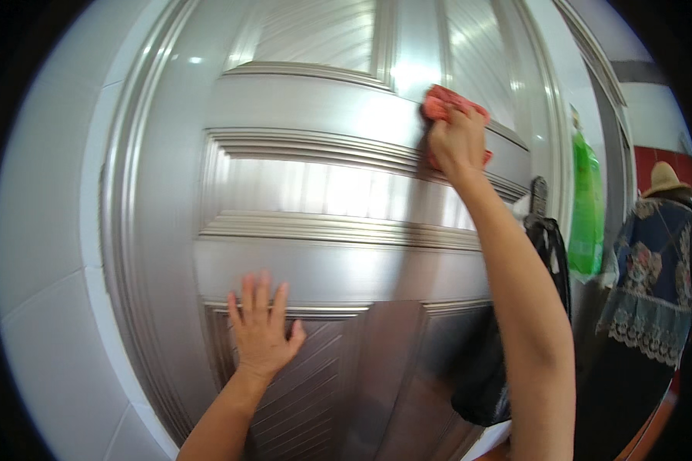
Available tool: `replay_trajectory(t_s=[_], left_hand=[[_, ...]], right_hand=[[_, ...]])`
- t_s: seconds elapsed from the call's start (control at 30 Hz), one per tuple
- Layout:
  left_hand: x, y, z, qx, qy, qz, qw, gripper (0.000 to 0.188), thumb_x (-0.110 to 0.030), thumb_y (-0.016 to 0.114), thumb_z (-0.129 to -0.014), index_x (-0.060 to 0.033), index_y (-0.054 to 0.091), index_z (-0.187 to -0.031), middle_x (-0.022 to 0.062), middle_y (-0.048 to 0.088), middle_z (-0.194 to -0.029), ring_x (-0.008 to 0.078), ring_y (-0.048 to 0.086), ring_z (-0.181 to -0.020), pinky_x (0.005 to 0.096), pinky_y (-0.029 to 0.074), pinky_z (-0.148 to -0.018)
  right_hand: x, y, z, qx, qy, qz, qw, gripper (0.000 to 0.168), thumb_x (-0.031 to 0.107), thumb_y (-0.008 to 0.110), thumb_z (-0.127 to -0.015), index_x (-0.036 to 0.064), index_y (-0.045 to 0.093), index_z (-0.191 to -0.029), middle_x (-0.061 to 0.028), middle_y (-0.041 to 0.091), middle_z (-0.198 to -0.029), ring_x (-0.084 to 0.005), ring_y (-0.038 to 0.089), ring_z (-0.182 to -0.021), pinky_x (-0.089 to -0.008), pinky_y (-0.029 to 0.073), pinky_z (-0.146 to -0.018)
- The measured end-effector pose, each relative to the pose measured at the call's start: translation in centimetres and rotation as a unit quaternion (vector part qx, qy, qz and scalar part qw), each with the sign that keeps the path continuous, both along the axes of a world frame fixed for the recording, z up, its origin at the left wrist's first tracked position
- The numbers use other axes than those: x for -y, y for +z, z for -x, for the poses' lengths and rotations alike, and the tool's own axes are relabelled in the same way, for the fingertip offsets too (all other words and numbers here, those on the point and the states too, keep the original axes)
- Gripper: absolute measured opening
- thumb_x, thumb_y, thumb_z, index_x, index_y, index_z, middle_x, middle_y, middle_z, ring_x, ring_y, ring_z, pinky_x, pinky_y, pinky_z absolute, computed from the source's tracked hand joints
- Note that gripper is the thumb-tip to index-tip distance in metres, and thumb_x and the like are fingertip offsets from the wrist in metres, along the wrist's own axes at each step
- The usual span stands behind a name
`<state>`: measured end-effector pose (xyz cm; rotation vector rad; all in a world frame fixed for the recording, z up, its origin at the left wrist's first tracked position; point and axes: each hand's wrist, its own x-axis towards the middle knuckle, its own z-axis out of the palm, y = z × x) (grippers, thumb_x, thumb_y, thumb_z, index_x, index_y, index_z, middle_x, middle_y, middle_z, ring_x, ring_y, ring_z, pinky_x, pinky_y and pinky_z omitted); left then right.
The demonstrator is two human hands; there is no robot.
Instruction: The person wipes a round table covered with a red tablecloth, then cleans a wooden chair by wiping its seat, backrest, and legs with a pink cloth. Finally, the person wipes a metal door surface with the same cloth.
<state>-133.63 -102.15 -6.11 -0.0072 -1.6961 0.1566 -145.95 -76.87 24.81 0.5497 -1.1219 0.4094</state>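
Note:
A glossy, metallic-looking panelled door fills most of the view, with raised mouldings and grooved panels. High on its right half, my right hand grips a red cloth bunched against the surface. Part of the cloth is hidden behind the fingers. Lower down on the left, my left hand is spread with fingers apart at the door, near a horizontal moulding. Nothing is in that hand. The fingertips look slightly blurred.
A black bag hangs from the door handle, partly behind my right forearm. Farther right hang a green plastic bag and a lace-trimmed cloth beneath a straw-coloured hat. Pale wall tiles border the door frame on the left.

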Motion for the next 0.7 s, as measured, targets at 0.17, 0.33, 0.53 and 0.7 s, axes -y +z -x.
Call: replay_trajectory(t_s=[0.17, 0.33, 0.53, 0.7], left_hand=[[-0.3, -0.1, 0.5, -0.013, -0.015, 0.004, 1.000, 0.070, -0.030, 0.065, -0.072, -0.0093, 0.044, -0.135, 0.0182, 0.029, -0.149, 0.0386, 0.021, -0.140, 0.0599, 0.015, -0.109], [-0.4, 0.1, 0.0, -0.013, -0.039, -0.004, 0.999, 0.069, -0.033, 0.065, -0.074, -0.0134, 0.045, -0.137, 0.0154, 0.028, -0.151, 0.0355, 0.022, -0.140, 0.0590, 0.015, -0.109], [-0.3, -0.2, 0.1, -0.033, -0.056, -0.003, 0.998, 0.065, -0.034, 0.062, -0.078, -0.0164, 0.044, -0.139, 0.0101, 0.029, -0.151, 0.0288, 0.026, -0.140, 0.0523, 0.020, -0.110], [0.4, -0.5, -0.6, -0.014, -0.124, -0.013, 0.992, 0.055, -0.026, 0.060, -0.081, -0.0133, 0.049, -0.133, 0.0084, 0.036, -0.148, 0.0254, 0.030, -0.139, 0.0512, 0.023, -0.111]], right_hand=[[6.8, -2.4, -2.5, -0.083, 0.084, -0.099, 0.988, 0.030, 0.003, 0.054, -0.072, -0.001, 0.064, -0.100, -0.0222, 0.059, -0.106, -0.0399, 0.056, -0.096, -0.0460, 0.045, -0.084], [18.1, -1.7, -8.0, -0.085, 0.135, -0.152, 0.975, 0.026, 0.007, 0.054, -0.069, -0.009, 0.065, -0.086, -0.0273, 0.056, -0.105, -0.0420, 0.051, -0.104, -0.0498, 0.039, -0.091], [27.0, -3.5, -14.3, 0.007, 0.094, -0.292, 0.952, 0.028, 0.014, 0.051, -0.074, -0.006, 0.068, -0.083, -0.0213, 0.054, -0.110, -0.0356, 0.046, -0.109, -0.0456, 0.035, -0.096], [30.4, -8.8, -15.4, 0.007, 0.163, -0.400, 0.902, 0.028, 0.010, 0.054, -0.074, -0.008, 0.064, -0.094, -0.0193, 0.047, -0.124, -0.0374, 0.040, -0.117, -0.0412, 0.041, -0.099]])
